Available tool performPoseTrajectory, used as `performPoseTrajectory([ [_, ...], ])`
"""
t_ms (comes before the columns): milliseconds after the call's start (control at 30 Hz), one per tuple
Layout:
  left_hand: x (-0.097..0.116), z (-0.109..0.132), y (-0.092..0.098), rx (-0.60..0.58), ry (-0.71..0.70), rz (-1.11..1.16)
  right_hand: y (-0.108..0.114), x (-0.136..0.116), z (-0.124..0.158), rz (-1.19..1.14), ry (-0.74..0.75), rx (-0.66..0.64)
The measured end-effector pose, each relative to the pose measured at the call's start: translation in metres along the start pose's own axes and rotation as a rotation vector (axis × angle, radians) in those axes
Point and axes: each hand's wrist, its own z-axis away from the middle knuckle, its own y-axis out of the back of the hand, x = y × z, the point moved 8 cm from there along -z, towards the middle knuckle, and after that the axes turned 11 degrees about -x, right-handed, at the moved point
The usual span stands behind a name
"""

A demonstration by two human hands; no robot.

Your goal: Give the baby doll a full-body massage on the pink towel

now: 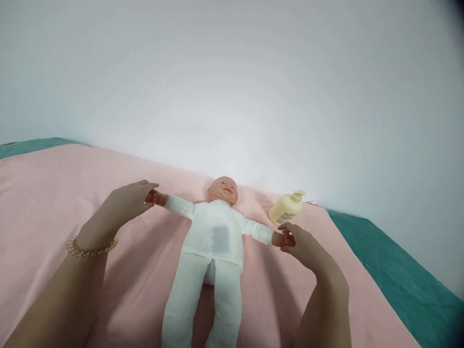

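A baby doll (226,227) in a white top and white trousers lies on its back, its head away from me and both arms stretched out sideways. My left hand (132,203) is closed around the doll's hand on the left side. On the other side, my right hand (302,244) grips the doll's other hand between thumb and fingers. A greyish patch shows on the front of the white top. The doll's feet are cut off by the lower edge of the view.
Under the doll spreads a pink cloth (83,179), with a green cover (384,256) showing at its sides. A yellow pump bottle (286,208) leans just beyond my right hand. Behind everything rises a pale wall (224,87).
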Motion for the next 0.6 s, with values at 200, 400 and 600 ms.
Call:
performPoseTrajectory([
  [200, 0.056, 0.013, 0.018, 0.166, -0.292, 0.162, 0.005, -0.050, 0.023, -0.064, 0.262, 0.082],
  [400, 0.107, 0.019, -0.008, 0.103, -0.462, 0.331, -0.018, -0.103, 0.030, -0.124, 0.505, 0.001],
  [600, 0.155, 0.027, -0.050, 0.039, -0.781, 0.241, -0.047, -0.132, 0.027, -0.071, 0.550, -0.117],
])
